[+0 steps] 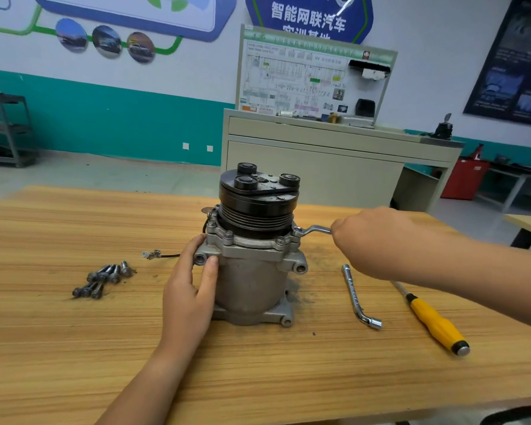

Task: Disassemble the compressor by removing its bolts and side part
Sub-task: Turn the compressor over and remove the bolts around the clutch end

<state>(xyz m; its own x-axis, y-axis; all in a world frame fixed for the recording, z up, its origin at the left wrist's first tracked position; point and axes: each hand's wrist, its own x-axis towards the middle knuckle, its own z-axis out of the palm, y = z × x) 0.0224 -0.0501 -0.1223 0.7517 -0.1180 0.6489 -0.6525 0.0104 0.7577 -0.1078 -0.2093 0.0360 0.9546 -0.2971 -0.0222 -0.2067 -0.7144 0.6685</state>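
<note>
A grey metal compressor (252, 283) stands upright on the wooden table (258, 363), its black pulley (258, 207) on top. My left hand (190, 289) grips the compressor's left side, thumb on a mounting lug. My right hand (377, 240) grips the handle of a silver wrench (311, 230), whose end sits on a bolt at the right of the upper flange. Two more bolts (228, 235) show in the flange's front. Several removed bolts (103, 279) lie in a pile to the left.
An L-shaped socket wrench (357, 297) and a yellow-handled screwdriver (436, 323) lie right of the compressor, under my right forearm. A wire with a small connector (151, 254) trails left from the compressor. A cabinet with a diagram board (313, 78) stands behind the table.
</note>
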